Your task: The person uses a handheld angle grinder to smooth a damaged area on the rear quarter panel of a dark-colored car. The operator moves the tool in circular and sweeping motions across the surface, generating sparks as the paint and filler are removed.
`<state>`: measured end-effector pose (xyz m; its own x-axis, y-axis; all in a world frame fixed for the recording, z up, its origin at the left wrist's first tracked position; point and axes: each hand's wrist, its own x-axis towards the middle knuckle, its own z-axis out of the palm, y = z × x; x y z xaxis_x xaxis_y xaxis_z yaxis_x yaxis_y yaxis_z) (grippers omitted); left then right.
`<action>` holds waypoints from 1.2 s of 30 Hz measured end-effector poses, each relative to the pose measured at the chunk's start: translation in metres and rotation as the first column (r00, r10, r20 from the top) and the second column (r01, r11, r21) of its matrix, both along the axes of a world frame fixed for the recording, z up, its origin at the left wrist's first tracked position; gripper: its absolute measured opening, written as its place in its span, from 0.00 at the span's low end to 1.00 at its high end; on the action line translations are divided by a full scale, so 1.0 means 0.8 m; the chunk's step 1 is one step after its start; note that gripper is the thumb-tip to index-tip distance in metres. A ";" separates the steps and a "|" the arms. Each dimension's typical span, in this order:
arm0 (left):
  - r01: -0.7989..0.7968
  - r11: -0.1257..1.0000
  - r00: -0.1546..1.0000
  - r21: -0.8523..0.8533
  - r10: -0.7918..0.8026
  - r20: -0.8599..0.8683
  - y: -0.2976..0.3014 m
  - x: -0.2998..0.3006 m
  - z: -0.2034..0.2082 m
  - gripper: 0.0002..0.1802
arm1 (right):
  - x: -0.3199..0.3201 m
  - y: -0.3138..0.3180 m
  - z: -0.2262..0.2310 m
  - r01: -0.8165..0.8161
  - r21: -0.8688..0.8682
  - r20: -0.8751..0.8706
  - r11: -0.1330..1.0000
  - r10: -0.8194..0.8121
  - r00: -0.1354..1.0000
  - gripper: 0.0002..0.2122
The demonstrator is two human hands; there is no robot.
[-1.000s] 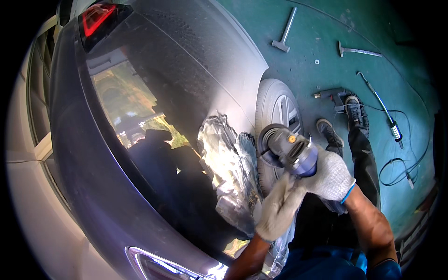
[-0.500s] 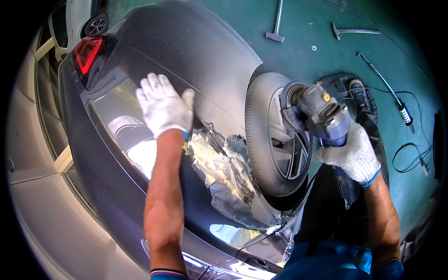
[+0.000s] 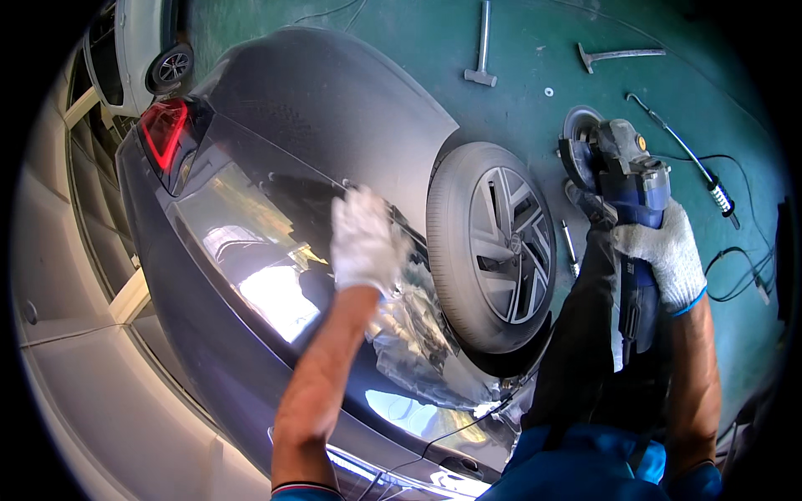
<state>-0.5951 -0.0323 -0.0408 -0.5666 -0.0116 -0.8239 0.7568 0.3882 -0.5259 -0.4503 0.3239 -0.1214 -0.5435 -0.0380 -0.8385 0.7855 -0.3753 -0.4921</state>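
Note:
My right hand (image 3: 672,259), in a white knit glove, is wrapped round the blue body of an angle grinder (image 3: 642,188). The grinder's round disc (image 3: 581,123) points away from me, beyond my leg and apart from the car. My left hand (image 3: 364,242), gloved the same way and blurred, lies open over the dark grey car's rear side panel (image 3: 280,184). Its fingers point away from me. Beside it, toward the wheel (image 3: 501,246), is a crumpled, shiny patch (image 3: 418,351) of the panel. What lies under the palm is hidden.
On the green floor lie a hammer (image 3: 482,77), a second hammer-like tool (image 3: 618,55), a long hooked rod (image 3: 689,159) and a black cord (image 3: 756,275). A red tail light (image 3: 165,134) marks the car's far corner. A pale car (image 3: 134,63) stands beyond.
My left hand has moved right and nearer across the panel, toward the wheel. My right hand has swung the grinder to the right, away from the wheel.

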 end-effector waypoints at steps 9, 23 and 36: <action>-0.058 0.997 0.987 0.046 0.051 0.154 0.006 0.094 0.014 0.47 | 0.001 -0.051 0.004 -0.019 -0.088 0.013 0.996 0.021 1.000 0.18; -0.084 -0.988 -0.482 0.126 0.152 0.863 0.073 0.260 0.042 0.29 | 0.001 -0.173 0.028 -0.597 0.098 -0.294 0.796 0.597 0.747 0.34; 0.295 -0.955 -0.292 0.007 -0.083 0.953 0.055 0.176 0.010 0.32 | -0.077 -0.239 0.053 -0.564 0.655 -0.379 0.503 0.864 0.331 0.23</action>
<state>-0.4545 0.0116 -0.0330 -0.5875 -0.1757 -0.7899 -0.5846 -0.5827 0.5645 -0.5116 0.1330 -0.0792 -0.7927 -0.4863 -0.3675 0.0991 0.4920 -0.8650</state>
